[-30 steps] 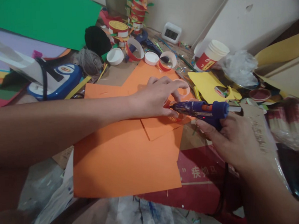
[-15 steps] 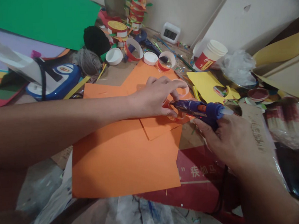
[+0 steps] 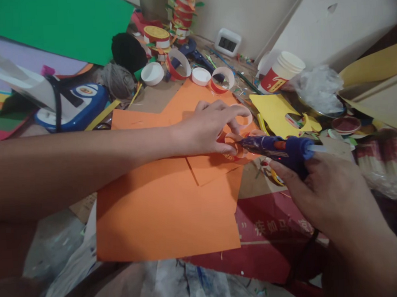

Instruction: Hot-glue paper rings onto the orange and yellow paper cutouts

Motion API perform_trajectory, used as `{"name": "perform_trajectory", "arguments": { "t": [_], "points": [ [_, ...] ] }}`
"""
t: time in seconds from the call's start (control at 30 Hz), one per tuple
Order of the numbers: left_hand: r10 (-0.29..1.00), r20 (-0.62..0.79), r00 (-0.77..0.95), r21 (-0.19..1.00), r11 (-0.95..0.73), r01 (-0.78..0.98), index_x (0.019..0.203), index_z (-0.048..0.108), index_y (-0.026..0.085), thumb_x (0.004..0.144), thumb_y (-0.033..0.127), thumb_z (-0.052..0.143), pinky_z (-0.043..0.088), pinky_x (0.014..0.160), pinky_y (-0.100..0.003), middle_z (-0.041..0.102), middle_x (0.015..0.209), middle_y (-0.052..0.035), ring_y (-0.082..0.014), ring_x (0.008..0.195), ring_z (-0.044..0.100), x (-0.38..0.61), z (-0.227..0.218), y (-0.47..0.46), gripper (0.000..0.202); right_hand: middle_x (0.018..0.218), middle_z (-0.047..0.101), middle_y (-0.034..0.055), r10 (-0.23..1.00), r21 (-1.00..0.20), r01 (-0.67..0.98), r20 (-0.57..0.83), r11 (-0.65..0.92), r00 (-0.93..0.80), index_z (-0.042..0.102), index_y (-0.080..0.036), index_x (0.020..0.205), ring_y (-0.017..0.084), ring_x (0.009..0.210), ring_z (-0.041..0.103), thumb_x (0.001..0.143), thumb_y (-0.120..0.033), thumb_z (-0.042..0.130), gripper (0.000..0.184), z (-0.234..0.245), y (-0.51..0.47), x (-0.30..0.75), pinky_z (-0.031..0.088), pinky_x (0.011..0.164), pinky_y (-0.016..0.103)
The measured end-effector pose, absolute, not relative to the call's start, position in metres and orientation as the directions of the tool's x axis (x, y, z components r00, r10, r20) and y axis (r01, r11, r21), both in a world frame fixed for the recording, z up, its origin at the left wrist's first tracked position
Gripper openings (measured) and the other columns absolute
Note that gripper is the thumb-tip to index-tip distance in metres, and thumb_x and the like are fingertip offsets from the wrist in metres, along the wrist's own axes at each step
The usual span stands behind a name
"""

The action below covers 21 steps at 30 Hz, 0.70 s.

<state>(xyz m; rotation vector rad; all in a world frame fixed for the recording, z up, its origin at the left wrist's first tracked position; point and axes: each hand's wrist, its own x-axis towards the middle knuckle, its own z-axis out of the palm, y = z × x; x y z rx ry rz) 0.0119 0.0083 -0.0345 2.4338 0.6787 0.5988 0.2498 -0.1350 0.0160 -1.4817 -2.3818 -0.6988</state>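
In my right hand is a blue hot glue gun, with a clear glue stick jutting from its back end. Its nozzle points left, at the rim of a red-and-white ring cut from a paper cup. My left hand pinches that ring between thumb and curled fingers, over the orange paper. Another cup ring stands just behind the left fingertips. Part of the held ring is hidden by the hand and nozzle.
Several cut rings, such as a red one, line the back. Paper cups, yellow paper with a hole, a small clock, grey yarn and a blue-and-white device surround the work area. Scissors lie below the glue gun.
My right hand has drawn the glue gun a little to the right. More of the ring and the yellow scissor handle now show. My left hand stays in place.
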Motion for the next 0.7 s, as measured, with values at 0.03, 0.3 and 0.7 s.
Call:
{"name": "perform_trajectory", "arguments": {
  "t": [0.03, 0.3, 0.7],
  "points": [
    [0.575, 0.266, 0.774, 0.595, -0.730, 0.337, 0.161, 0.057, 0.028, 0.090, 0.036, 0.080, 0.029, 0.122, -0.050, 0.083, 0.133, -0.0068, -0.0341, 0.141, 0.061, 0.012, -0.035, 0.008, 0.076, 0.068, 0.074, 0.0164, 0.764, 0.259, 0.890, 0.458, 0.375, -0.455, 0.078, -0.008, 0.088, 0.030, 0.057, 0.071, 0.118, -0.062, 0.030, 0.079, 0.016, -0.134, 0.252, 0.045, 0.052, 0.039],
    [0.574, 0.268, 0.774, 0.591, -0.732, 0.338, 0.161, 0.056, 0.028, 0.090, 0.036, 0.081, 0.030, 0.121, -0.051, 0.083, 0.132, -0.0067, -0.0342, 0.139, 0.061, 0.012, -0.035, 0.008, 0.076, 0.057, 0.065, 0.0060, 0.801, 0.115, 0.916, 0.452, 0.384, -0.392, 0.076, -0.015, 0.082, 0.024, 0.048, 0.059, 0.116, -0.067, 0.037, 0.074, 0.017, -0.126, 0.250, 0.037, 0.049, 0.035],
    [0.599, 0.215, 0.771, 0.570, -0.718, 0.399, 0.166, 0.051, 0.027, 0.089, 0.040, 0.083, 0.027, 0.124, -0.054, 0.077, 0.145, -0.0114, -0.0381, 0.146, 0.056, 0.012, -0.031, 0.005, 0.084, 0.054, 0.064, 0.0062, 0.781, 0.126, 0.908, 0.471, 0.400, -0.410, 0.062, -0.021, 0.065, 0.019, 0.047, 0.060, 0.117, -0.066, 0.036, 0.074, 0.008, -0.122, 0.245, 0.035, 0.047, 0.032]
  ]
}}
